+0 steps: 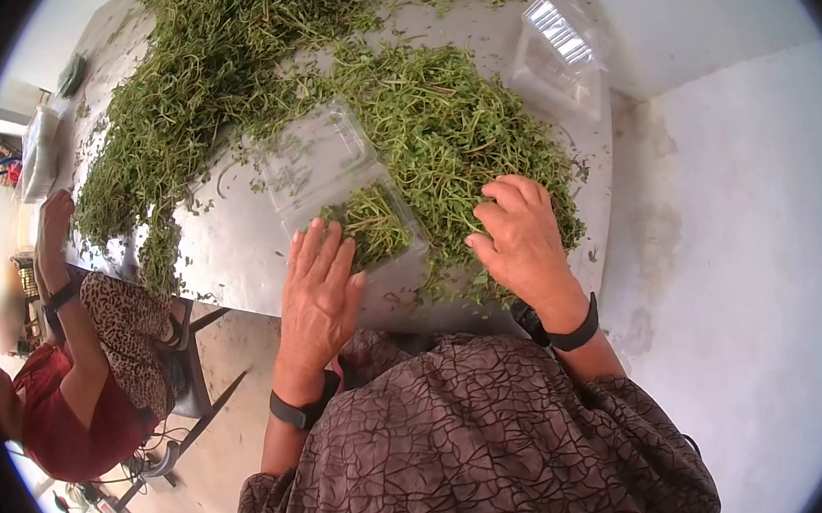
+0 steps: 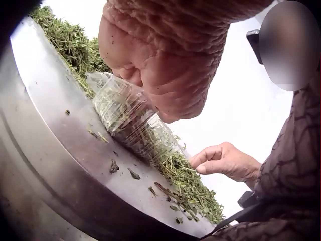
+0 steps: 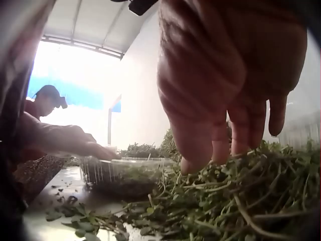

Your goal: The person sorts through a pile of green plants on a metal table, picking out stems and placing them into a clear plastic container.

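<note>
Head: L hand (image 1: 319,294), fingers straight, at 1 clear box (image 1: 326,161) w/ greens (image 1: 376,226); R hand (image 1: 527,239) grip unclear.

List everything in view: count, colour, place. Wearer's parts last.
table: one, grey metallic, centre
greens: two adjoining heaps, green, on table
open container: one, clear, near edge, partly filled
spare containers: count unclear, clear, table's far right
bundle: one, whitish, far left
other person: one, red-clad, left side
wall: count unclear, whitish, right
floor: one, beige, lower left
patterned garment: one, brown, bottom centre
wristbands: two, black, one per wrist
left hand: one, bare, at open container
right hand: one, bare, at nearer greens
</note>
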### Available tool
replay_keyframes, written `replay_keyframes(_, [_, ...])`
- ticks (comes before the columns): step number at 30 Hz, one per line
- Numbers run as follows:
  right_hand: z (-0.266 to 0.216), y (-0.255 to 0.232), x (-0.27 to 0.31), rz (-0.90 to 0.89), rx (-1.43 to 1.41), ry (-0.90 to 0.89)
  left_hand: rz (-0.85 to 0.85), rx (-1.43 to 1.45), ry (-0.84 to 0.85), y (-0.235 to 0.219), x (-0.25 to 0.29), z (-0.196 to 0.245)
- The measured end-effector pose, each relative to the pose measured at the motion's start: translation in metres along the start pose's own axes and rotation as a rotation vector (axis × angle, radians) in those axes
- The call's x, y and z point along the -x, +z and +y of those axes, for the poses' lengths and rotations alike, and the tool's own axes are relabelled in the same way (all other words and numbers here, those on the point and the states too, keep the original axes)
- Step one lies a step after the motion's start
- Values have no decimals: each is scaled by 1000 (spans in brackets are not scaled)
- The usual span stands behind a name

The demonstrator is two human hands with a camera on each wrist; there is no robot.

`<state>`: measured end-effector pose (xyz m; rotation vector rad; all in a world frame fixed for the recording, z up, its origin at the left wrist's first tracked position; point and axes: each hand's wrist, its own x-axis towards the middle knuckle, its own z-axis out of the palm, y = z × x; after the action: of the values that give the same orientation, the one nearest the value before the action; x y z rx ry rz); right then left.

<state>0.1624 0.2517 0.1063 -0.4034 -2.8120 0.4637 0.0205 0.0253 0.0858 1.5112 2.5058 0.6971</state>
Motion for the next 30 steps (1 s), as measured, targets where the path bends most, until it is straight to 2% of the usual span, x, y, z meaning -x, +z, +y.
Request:
replay_keyframes(2, [-1, 6, -1, -20, 37, 5, 3, 0, -3, 0, 1, 0])
replay_keyframes(8, [8, 19, 0, 87, 104, -45, 22, -3, -12, 1, 4, 0])
replay_keyframes(10, [10, 17, 1, 148, -72, 26, 36, 15, -29, 0, 6, 3])
replay_keyframes(14, [20, 9, 2, 275, -180, 37, 55, 0, -22, 0, 10, 2])
replay_keyframes(18, [19, -6, 1, 313, -325, 98, 105, -13, 35, -2, 15, -4])
replay_keyframes(22, [-3, -19, -9, 311, -414, 100, 118, -17, 70, -7, 16, -12])
replay_keyframes(26, [-33, -14, -33, 303, -430, -54, 138, 0, 71, -12, 22, -18])
replay_keyframes(28, [-46, -5, -47, 280, -432, -155, 95, 40, 45, -15, 27, -19])
replay_keyframes(30, [-57, 10, -57, 244, -399, -173, 99, 41, 44, -18, 31, -20])
